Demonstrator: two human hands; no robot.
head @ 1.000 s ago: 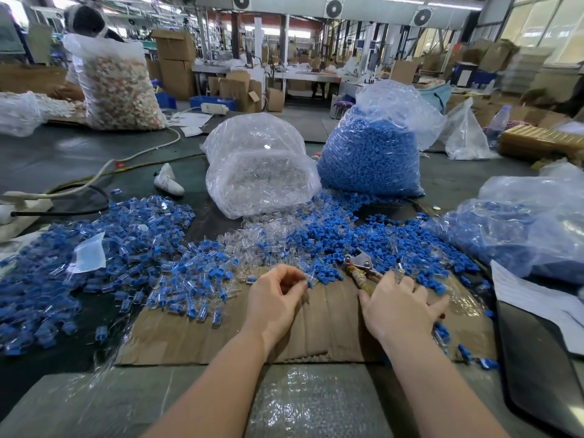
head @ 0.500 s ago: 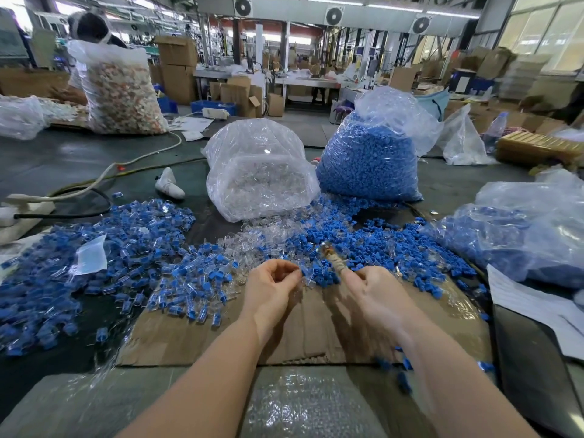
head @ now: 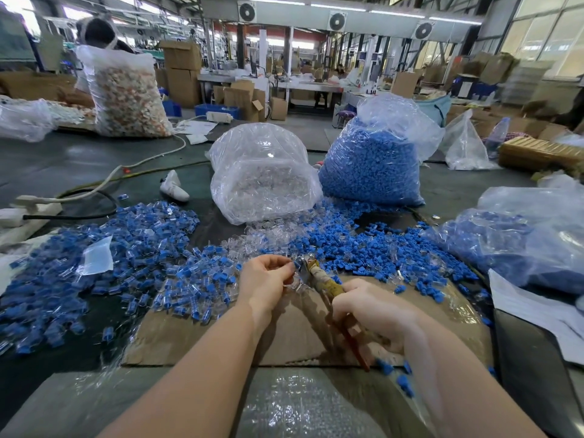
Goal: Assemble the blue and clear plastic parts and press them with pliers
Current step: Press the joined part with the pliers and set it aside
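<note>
The left hand point(head: 264, 281) sits above the far edge of a cardboard sheet point(head: 221, 336); its fingers are curled together, pinching a small blue and clear part point(head: 296, 266) at the fingertips. The right hand point(head: 376, 314) is wrapped around the handles of the pliers point(head: 322, 281); the grip is closed on the tool, with a red handle end projecting below the palm toward the near edge of the cardboard. The pliers angle up and to the left; their metal head meets the pinched part just beside the left fingertips; whether the jaws are fully pressed on the part cannot be determined.

Loose blue parts point(head: 363, 248) lie scattered beyond and to the right of the hands; a patch of loose clear parts point(head: 268, 235) lies directly beyond the hands, touching the blue scatter. A heap of assembled blue-and-clear pieces point(head: 126, 263) spreads to the left of the cardboard; a small clear packet point(head: 97, 257) rests on that heap.

Behind the scatter stand two open plastic bags side by side; the left bag point(head: 262, 175) holds clear parts; the right bag point(head: 373, 165) holds blue parts. A further bag of blue pieces point(head: 521, 245) lies at the right edge. White paper point(head: 537, 311) lies near the right forearm.
</note>
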